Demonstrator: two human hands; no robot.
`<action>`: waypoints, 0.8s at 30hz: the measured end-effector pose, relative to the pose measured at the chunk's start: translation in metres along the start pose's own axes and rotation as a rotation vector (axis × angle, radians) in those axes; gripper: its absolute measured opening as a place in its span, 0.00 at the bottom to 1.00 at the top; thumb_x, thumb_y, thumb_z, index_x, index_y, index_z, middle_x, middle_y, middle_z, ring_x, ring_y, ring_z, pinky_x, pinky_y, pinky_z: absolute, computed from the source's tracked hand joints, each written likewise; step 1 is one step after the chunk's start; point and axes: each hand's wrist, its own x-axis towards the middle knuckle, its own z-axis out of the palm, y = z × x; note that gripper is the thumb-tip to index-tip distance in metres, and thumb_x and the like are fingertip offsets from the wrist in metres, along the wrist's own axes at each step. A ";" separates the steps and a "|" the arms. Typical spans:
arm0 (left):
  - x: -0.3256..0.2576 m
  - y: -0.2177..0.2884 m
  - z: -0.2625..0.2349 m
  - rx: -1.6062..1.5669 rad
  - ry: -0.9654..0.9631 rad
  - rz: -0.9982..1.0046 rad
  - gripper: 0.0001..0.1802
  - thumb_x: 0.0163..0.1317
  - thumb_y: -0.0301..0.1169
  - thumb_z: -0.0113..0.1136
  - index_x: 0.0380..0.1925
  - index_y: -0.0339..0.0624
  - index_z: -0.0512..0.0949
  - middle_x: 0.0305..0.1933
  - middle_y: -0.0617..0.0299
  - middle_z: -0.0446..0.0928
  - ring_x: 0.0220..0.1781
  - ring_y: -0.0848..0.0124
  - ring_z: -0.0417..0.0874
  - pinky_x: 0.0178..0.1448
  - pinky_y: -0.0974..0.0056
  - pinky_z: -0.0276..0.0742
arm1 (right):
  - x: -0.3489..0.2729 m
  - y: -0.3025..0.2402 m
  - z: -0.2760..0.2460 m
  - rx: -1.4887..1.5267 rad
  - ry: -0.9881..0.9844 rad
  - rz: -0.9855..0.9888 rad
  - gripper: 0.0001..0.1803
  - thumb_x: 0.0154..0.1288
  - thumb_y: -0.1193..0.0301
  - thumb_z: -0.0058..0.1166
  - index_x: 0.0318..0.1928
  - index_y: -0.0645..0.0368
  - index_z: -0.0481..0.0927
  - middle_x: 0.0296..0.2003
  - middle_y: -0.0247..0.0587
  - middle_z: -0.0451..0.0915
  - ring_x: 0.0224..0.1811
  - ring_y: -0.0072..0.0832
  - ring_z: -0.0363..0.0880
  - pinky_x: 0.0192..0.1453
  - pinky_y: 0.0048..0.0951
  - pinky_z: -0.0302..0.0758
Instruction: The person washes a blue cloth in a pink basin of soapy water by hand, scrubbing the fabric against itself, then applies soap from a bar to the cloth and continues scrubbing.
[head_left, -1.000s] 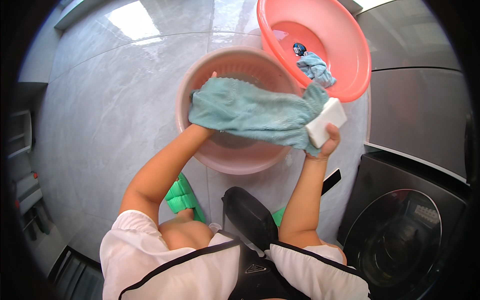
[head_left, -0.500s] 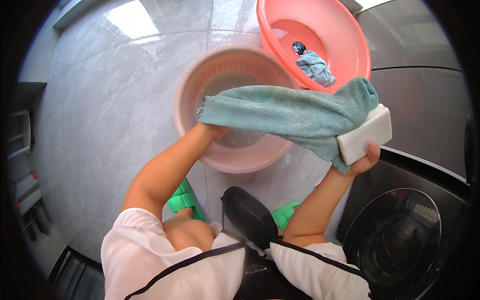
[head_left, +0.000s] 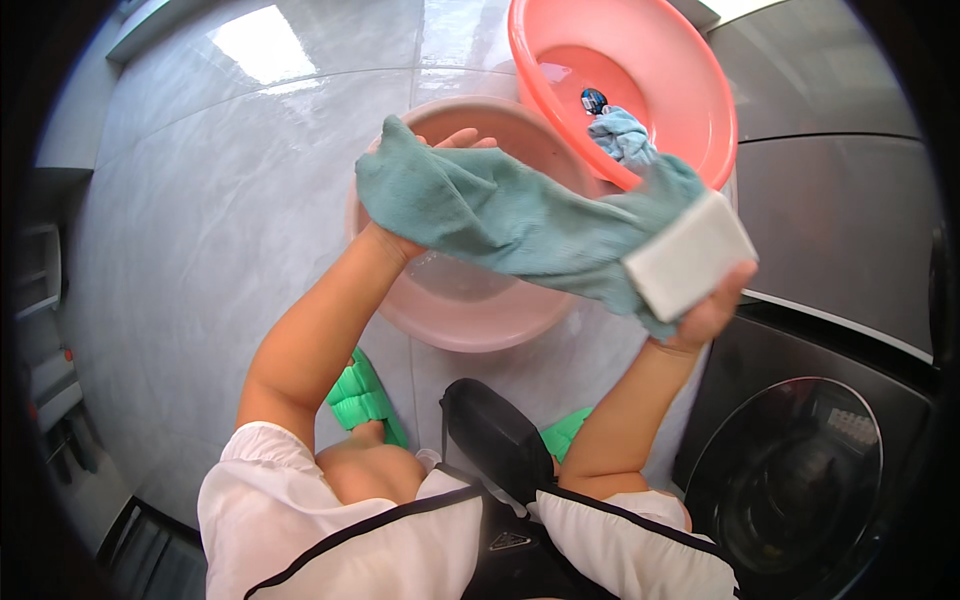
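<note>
Teal terry cloth towel (head_left: 500,215), likely soft, limp, wet-heavy, stretches above pale pink plastic basin (head_left: 470,310); left hand (head_left: 420,185) grips one end, right hand (head_left: 705,300) clamps the other end with white rectangular soap bar (head_left: 688,255); ends suit holding

I see everything from one camera on my head, which looks steeply down past my chest to the grey floor (head_left: 200,230), so my forearms come in from the lower edge. The view is close to my left hand (head_left: 430,190) and my right hand (head_left: 710,310), held up near the lens. The wide lens bends the washing machine (head_left: 810,470) at the right rim.
</note>
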 end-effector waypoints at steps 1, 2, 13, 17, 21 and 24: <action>0.000 -0.002 -0.006 0.076 -0.019 0.004 0.36 0.93 0.52 0.38 0.86 0.37 0.65 0.86 0.47 0.72 0.81 0.53 0.80 0.87 0.50 0.75 | -0.006 0.014 0.025 -0.120 -0.024 0.066 0.46 0.89 0.34 0.45 0.83 0.64 0.71 0.75 0.47 0.81 0.75 0.42 0.83 0.83 0.48 0.75; 0.004 -0.008 -0.006 0.145 -0.051 -0.004 0.39 0.92 0.55 0.42 0.85 0.36 0.65 0.86 0.47 0.73 0.79 0.53 0.81 0.86 0.50 0.76 | -0.008 0.023 0.043 -0.229 -0.037 0.102 0.46 0.89 0.34 0.44 0.82 0.64 0.71 0.74 0.47 0.81 0.74 0.42 0.82 0.82 0.48 0.75; 0.008 -0.088 0.003 0.456 -0.075 0.001 0.23 0.87 0.50 0.57 0.70 0.48 0.78 0.66 0.63 0.83 0.65 0.67 0.83 0.74 0.56 0.80 | -0.047 0.160 0.094 -1.264 -0.179 -0.256 0.42 0.89 0.34 0.46 0.72 0.61 0.83 0.66 0.62 0.81 0.68 0.60 0.77 0.78 0.55 0.70; 0.000 -0.087 0.021 0.684 0.004 -0.059 0.21 0.89 0.47 0.53 0.70 0.49 0.77 0.69 0.64 0.82 0.69 0.69 0.82 0.77 0.59 0.78 | -0.018 0.186 0.046 -1.206 -0.135 -0.234 0.39 0.88 0.33 0.45 0.66 0.55 0.86 0.57 0.62 0.80 0.60 0.66 0.77 0.64 0.68 0.71; 0.003 -0.069 0.006 0.443 0.123 -0.027 0.27 0.91 0.46 0.50 0.81 0.48 0.69 0.84 0.62 0.72 0.76 0.69 0.80 0.84 0.59 0.74 | -0.045 0.190 0.057 -1.174 -0.160 -0.324 0.39 0.88 0.34 0.45 0.67 0.56 0.87 0.55 0.60 0.81 0.59 0.63 0.78 0.64 0.66 0.71; 0.007 -0.060 -0.021 0.311 -0.026 -0.037 0.31 0.92 0.45 0.49 0.87 0.49 0.64 0.89 0.60 0.69 0.78 0.66 0.79 0.83 0.56 0.76 | -0.073 0.173 0.093 -0.932 -0.217 -0.398 0.39 0.88 0.34 0.46 0.67 0.57 0.88 0.55 0.58 0.81 0.59 0.62 0.78 0.64 0.63 0.71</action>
